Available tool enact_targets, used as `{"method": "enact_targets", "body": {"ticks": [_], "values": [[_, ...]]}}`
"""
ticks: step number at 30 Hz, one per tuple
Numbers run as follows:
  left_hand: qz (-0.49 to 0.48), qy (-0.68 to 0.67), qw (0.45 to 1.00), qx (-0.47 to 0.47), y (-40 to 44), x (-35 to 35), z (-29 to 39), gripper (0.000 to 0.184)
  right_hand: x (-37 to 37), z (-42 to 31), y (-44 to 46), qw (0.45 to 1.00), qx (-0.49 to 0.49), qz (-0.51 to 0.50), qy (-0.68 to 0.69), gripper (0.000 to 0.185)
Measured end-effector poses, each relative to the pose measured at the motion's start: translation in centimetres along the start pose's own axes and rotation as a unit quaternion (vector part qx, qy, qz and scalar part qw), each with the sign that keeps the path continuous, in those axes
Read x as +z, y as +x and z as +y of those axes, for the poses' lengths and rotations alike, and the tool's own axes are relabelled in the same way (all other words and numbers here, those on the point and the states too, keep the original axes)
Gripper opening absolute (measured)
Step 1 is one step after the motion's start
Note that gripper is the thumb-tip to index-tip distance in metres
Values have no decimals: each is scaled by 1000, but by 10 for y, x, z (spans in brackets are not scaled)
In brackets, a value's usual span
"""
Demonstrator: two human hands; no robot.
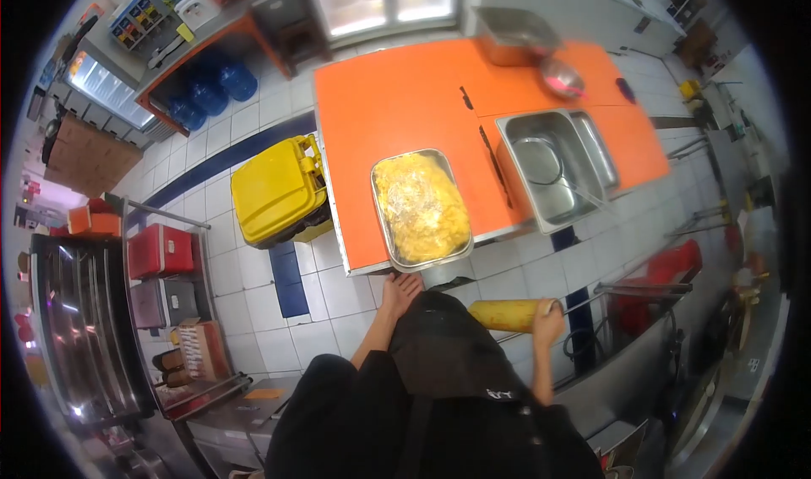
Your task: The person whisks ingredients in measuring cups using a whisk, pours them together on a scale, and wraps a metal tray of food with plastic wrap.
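A metal tray [377,217] full of a yellow, lumpy mass stands at the front edge of the orange table [355,133]. Shiny patches show on top of the yellow mass [431,221]. Just below the tray's near edge is my left hand [404,290], its fingers apart and nothing in it. My right hand [547,320], to the right of my dark apron, grips the end of a yellow cylinder [503,315] held sideways beyond the table's edge. What the cylinder is made of is too small to tell.
A deep metal container [519,171] with a whisk inside stands right of the tray. Farther back are a metal bowl [562,78] and another metal container [515,48]. A yellow lidded bin [274,187] is left of the table. Steel counters [634,378] lie at the right.
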State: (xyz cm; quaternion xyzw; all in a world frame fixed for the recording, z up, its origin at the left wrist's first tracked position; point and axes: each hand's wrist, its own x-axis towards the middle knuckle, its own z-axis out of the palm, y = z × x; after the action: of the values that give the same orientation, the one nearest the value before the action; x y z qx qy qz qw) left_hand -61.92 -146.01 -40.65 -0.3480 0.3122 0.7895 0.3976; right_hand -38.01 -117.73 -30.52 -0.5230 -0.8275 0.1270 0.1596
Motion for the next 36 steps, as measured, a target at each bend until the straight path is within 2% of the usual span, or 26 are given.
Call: {"method": "enact_targets", "body": {"ticks": [1, 2, 4, 5, 7, 11, 14, 16, 17, 18, 19, 20, 22, 24, 26, 31, 33, 34, 36], "values": [[-22, -28, 999, 36, 0, 9, 0, 69, -1, -1, 5, 1000, -2, -3, -4, 34], [-22, -27, 999, 32, -6, 18, 1, 69, -3, 1, 5, 1000, -5, -7, -10, 36], [-49, -88, 994, 52, -14, 35, -2, 84, -6, 1, 5, 1000, -7, 0, 8, 35], [-55, -92, 993, 54, -14, 40, -2, 84, -3, -3, 8, 999, -8, 8, 32, 35], [-34, -113, 992, 54, -19, 44, -9, 102, -1, -1, 8, 999, -25, 12, 32, 35], [-35, -85, 992, 82, -29, 50, -13, 105, -20, -21, 4, 998, -56, 5, 3, 35], [-50, -65, 993, 86, -32, 41, -13, 95, -45, -49, 5, 995, -101, 1, -10, 34], [42, 78, 980, 179, -29, 31, -12, 74, -67, -70, 10, 990, -142, 11, 15, 33], [62, 88, 969, 225, -42, 45, 1, 55, -79, -80, 13, 983, -180, 16, 37, 31], [61, 89, 967, 230, -55, 60, 8, 55, -92, -92, 17, 982, -181, 18, 43, 31], [128, 248, 874, 398, -67, 74, 16, 51, -105, -108, 24, 975, -209, 38, 70, 29], [190, 390, 723, 538, -75, 87, 21, 47, -116, -122, 31, 965, -239, 57, 96, 28], [86, 513, 591, 617, -77, 119, 26, 50, -129, -148, 47, 954, -263, 77, 123, 25], [55, 675, 433, 595, -70, 161, 25, 53, -136, -174, 63, 932, -314, 102, 152, 24], [31, 723, 342, 600, -32, 188, 24, 55, -135, -196, 82, 913, -365, 133, 124, 24], [66, 727, 329, 599, 42, 206, 66, 56, -135, -244, 123, 882, -436, 150, 98, 25], [92, 743, 322, 580, 40, 198, 84, 55, -129, -261, 143, 872, -454, 160, 92, 25], [91, 742, 326, 579, 32, 195, 91, 55, -123, -270, 153, 866, -461, 173, 92, 26], [105, 721, 371, 576, 23, 178, 97, 56, -107, -285, 168, 862, -470, 169, 91, 27]]}}
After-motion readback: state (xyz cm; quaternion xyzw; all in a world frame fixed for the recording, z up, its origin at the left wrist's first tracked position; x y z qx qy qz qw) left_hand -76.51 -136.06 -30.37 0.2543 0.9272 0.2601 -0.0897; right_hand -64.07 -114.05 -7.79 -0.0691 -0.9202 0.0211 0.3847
